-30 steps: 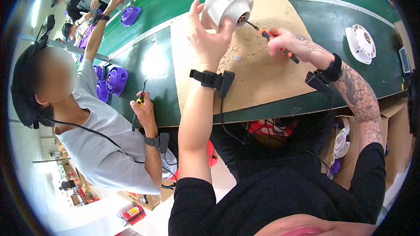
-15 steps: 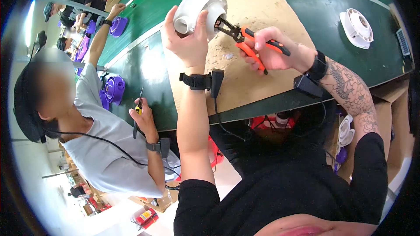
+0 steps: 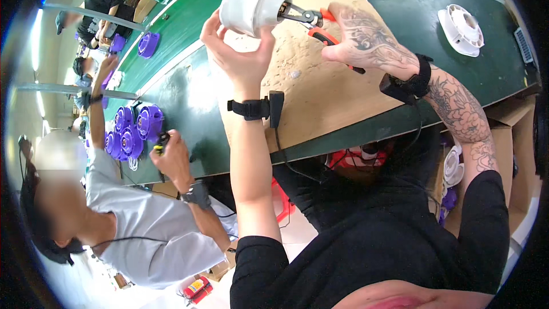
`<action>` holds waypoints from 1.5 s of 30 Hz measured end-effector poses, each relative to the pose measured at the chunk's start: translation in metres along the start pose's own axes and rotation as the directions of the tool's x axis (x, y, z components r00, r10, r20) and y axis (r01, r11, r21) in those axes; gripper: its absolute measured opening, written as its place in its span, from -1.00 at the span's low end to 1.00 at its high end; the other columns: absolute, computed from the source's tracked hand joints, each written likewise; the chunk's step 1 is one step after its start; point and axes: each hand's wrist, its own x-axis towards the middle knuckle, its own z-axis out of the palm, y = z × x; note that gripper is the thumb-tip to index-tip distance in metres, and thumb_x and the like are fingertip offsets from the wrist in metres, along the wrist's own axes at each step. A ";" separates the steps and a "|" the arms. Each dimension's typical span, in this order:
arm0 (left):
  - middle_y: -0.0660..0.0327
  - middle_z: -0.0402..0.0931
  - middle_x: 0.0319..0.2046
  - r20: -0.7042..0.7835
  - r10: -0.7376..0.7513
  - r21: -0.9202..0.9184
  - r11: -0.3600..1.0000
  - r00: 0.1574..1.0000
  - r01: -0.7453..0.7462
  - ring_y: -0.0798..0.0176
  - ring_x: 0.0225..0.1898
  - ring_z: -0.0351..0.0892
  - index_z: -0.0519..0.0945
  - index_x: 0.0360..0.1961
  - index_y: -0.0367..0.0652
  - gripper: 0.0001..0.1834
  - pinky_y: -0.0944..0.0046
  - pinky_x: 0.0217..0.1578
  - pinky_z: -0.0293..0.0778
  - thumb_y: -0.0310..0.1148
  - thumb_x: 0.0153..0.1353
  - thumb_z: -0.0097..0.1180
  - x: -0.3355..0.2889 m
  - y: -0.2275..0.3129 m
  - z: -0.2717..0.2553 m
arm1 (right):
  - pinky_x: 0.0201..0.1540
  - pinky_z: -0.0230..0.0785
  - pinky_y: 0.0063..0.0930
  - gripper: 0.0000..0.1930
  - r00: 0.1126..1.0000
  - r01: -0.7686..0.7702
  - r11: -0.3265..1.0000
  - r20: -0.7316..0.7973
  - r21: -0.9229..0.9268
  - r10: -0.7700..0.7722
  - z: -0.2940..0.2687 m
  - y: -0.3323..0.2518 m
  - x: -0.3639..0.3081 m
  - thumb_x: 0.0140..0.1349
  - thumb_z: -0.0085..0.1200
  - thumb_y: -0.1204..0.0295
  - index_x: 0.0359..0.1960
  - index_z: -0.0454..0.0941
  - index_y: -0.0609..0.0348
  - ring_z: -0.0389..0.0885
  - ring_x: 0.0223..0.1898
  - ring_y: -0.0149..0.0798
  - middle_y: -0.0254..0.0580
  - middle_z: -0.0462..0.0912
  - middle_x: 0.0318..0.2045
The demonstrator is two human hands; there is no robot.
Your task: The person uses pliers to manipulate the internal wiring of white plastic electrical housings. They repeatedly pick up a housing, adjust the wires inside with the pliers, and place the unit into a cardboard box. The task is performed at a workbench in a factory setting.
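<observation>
My left hand point(image 3: 243, 57) holds up a white plastic housing point(image 3: 249, 3), fingers and thumb closed round its lower part. A round opening in the housing faces right, with something copper-coloured inside. My right hand point(image 3: 366, 40) grips pliers point(image 3: 323, 35) with orange and black handles, the tattooed back of the hand turned toward me. The pliers' metal jaws reach into that opening; what their tips touch is hidden. Below both hands lies a sheet of brown cardboard point(image 3: 320, 91) with small scraps on it.
Another white housing point(image 3: 462, 30) stands on the green table point(image 3: 400, 8) at the right. On my left a co-worker in a grey shirt point(image 3: 154, 234) holds a tool near several purple housings point(image 3: 130, 137). An open cardboard box point(image 3: 497, 154) stands below the table's right edge.
My right hand has rolled over and turned the pliers. The white housing has tilted and risen slightly. The co-worker has leaned back left, uncovering more purple housings.
</observation>
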 end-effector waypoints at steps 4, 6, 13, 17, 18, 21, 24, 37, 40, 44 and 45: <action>-0.03 0.57 -0.01 -0.044 -0.177 0.033 0.983 0.983 0.179 0.02 -0.06 0.63 0.44 0.23 -0.34 -0.06 0.15 -0.10 0.57 -0.14 -0.11 0.66 -0.008 0.019 0.002 | -0.12 0.49 -0.11 -0.37 0.979 0.133 0.955 -0.113 -0.267 -0.168 0.001 0.001 -0.001 -0.14 0.30 0.18 -0.06 0.50 0.38 0.68 -0.19 0.12 0.19 0.67 -0.28; -0.04 0.59 -0.03 -0.058 -0.290 0.141 0.945 0.955 0.295 0.08 -0.05 0.64 0.46 0.22 -0.36 -0.18 0.19 -0.13 0.59 -0.21 0.01 0.60 -0.003 0.027 0.001 | -0.17 0.53 -0.13 -0.39 0.989 0.121 0.986 -0.073 -0.111 -0.129 0.015 0.009 -0.002 -0.14 0.30 0.18 -0.07 0.52 0.35 0.70 -0.25 0.03 0.15 0.68 -0.33; -0.03 0.50 0.11 -0.110 -0.297 -0.241 0.934 0.948 0.265 0.13 0.09 0.57 0.27 0.31 -0.37 -0.25 0.19 0.08 0.53 -0.37 0.22 0.41 -0.002 0.027 0.000 | -0.28 0.31 -0.47 -0.73 0.721 -0.622 0.020 0.582 0.783 -0.375 0.027 0.007 -0.015 0.11 0.13 0.19 -0.22 0.52 0.02 0.44 -0.40 -0.40 -0.40 0.43 -0.44; -0.01 0.30 0.25 0.016 -0.133 -0.030 0.991 0.991 0.134 0.06 0.33 0.31 0.18 0.35 -0.30 -0.06 0.02 0.37 0.24 -0.41 0.04 0.53 -0.002 0.009 -0.009 | -0.05 0.39 -0.25 -0.52 0.939 -0.221 0.917 0.326 0.332 0.108 -0.007 -0.022 -0.006 0.00 0.15 0.31 -0.02 0.48 0.25 0.54 -0.21 -0.19 -0.13 0.55 -0.25; -0.01 0.30 0.24 0.003 -0.140 -0.038 0.989 0.990 0.140 0.05 0.31 0.34 0.19 0.35 -0.29 -0.03 0.01 0.35 0.28 -0.39 0.00 0.56 0.001 0.016 -0.006 | -0.05 0.40 -0.23 -0.50 0.998 -0.009 0.994 0.067 0.111 0.002 -0.005 -0.015 -0.006 -0.03 0.18 0.31 -0.02 0.49 0.28 0.57 -0.20 -0.12 -0.07 0.57 -0.25; -0.01 0.39 0.23 0.036 -0.164 0.022 0.986 0.986 0.163 0.05 0.26 0.44 0.26 0.37 -0.33 0.03 0.07 0.25 0.40 -0.31 -0.05 0.63 0.008 0.034 -0.001 | -0.08 0.45 -0.13 -0.42 0.920 0.179 0.894 -0.252 -0.410 -0.299 0.010 0.003 -0.002 -0.11 0.24 0.27 -0.02 0.51 0.36 0.64 -0.13 0.12 0.15 0.64 -0.21; 0.00 0.53 0.11 0.139 -0.421 0.322 0.875 0.896 0.361 0.05 0.11 0.58 0.33 0.33 -0.37 -0.06 0.09 0.14 0.51 -0.28 0.00 0.61 0.007 0.026 -0.006 | -0.05 0.44 -0.13 -0.40 0.995 0.091 0.992 -0.029 -0.085 -0.094 0.012 0.009 0.002 -0.12 0.25 0.28 0.00 0.51 0.36 0.63 -0.16 0.14 0.15 0.64 -0.22; -0.08 0.50 0.02 -0.020 -0.011 0.058 0.998 1.000 0.012 0.11 0.06 0.55 0.33 0.22 -0.40 -0.17 0.17 0.02 0.52 -0.33 0.00 0.54 0.008 0.029 -0.001 | -0.25 0.42 -0.28 -0.49 0.990 0.113 0.993 -0.085 0.037 -0.110 0.008 -0.003 -0.009 -0.06 0.26 0.16 -0.15 0.50 0.28 0.55 -0.30 -0.16 -0.14 0.55 -0.32; -0.03 0.53 -0.02 0.013 -0.395 0.012 0.919 0.919 0.394 0.13 0.02 0.57 0.35 0.17 -0.41 -0.27 0.16 0.01 0.53 -0.38 0.06 0.50 0.000 0.024 -0.005 | -0.20 0.43 -0.28 -0.51 0.977 -0.081 0.938 0.211 0.337 0.009 0.000 -0.007 -0.008 -0.04 0.24 0.21 -0.10 0.49 0.27 0.55 -0.29 -0.16 -0.17 0.56 -0.31; 0.03 0.53 -0.02 -0.097 -0.337 -0.325 0.900 0.936 0.291 0.16 0.03 0.56 0.35 0.15 -0.40 -0.37 0.17 0.09 0.48 -0.40 0.16 0.41 -0.005 0.020 -0.002 | -0.18 0.42 -0.31 -0.59 0.859 -0.349 0.242 0.412 0.906 -0.304 0.013 0.000 -0.019 0.01 0.17 0.26 -0.10 0.52 0.19 0.53 -0.30 -0.29 -0.25 0.54 -0.33; 0.03 0.51 0.03 -0.077 -0.339 -0.341 0.892 0.937 0.295 0.18 0.08 0.52 0.35 0.17 -0.38 -0.40 0.15 0.14 0.46 -0.40 0.21 0.37 -0.004 0.021 -0.003 | -0.19 0.43 -0.30 -0.60 0.799 -0.492 0.108 0.497 0.864 -0.337 0.018 -0.002 -0.020 0.02 0.16 0.27 -0.11 0.53 0.19 0.54 -0.29 -0.32 -0.25 0.55 -0.32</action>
